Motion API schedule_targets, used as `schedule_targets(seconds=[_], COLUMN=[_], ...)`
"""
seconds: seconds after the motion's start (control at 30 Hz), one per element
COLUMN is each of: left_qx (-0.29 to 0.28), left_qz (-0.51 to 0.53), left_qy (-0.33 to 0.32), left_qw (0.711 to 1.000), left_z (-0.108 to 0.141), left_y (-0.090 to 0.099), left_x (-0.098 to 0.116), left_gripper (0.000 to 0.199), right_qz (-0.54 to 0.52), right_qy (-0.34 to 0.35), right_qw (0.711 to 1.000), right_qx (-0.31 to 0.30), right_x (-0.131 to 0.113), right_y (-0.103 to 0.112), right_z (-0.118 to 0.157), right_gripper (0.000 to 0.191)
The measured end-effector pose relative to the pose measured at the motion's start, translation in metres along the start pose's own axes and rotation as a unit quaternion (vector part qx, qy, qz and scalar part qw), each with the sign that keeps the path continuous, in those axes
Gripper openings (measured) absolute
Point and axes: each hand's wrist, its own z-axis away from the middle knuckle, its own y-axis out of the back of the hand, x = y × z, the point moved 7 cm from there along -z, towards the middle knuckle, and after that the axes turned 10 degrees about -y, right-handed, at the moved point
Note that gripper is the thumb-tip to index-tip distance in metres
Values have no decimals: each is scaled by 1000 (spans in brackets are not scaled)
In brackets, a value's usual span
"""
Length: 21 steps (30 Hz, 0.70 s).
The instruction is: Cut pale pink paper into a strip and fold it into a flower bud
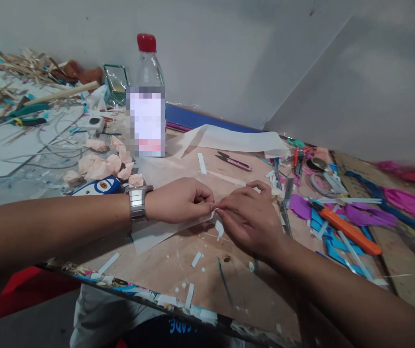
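Note:
Near the middle of the work board, my left hand point(184, 200), with a metal watch point(138, 203) on its wrist, meets my right hand point(251, 217) at the fingertips. Both hands pinch a small white paper strip point(219, 227), whose loose end hangs down between them. A translucent white sheet point(156, 234) lies under my left hand. Small white strips point(201, 163) are scattered on the board, above and below the hands. Behind my right hand lie purple-handled thread snips point(234, 161).
A red-capped bottle point(150, 67) and a lit phone screen point(147, 123) stand at the back. Crumpled peach paper point(100, 166) is on the left, beyond a blue-and-white object point(96, 186). An orange-handled tool point(348, 229) lies among coloured scraps on the right. The board's front edge point(138, 295) is cluttered.

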Motion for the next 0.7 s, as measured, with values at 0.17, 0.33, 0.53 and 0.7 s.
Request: schedule_targets(seconds=[0.17,0.33,0.53,0.7], left_qx=[27,33,34,45], left_qz=[-142,-238,-313,-376], left_qy=[-38,-68,-86,-106], left_qw=[989,968,945,919], left_z=[2,3,2,1], left_y=[1,-1,-4,-7], left_x=[8,9,9,10], left_gripper=[27,29,33,34], right_qz=[10,12,11,12], right_qy=[-16,-16,-17,-12], right_qw=[1000,999,1000,1000], right_qx=[-21,-32,-21,-21], right_x=[3,3,4,4], right_y=[-4,-6,-5,-6], right_z=[0,1,1,1], right_gripper=[3,2,2,1])
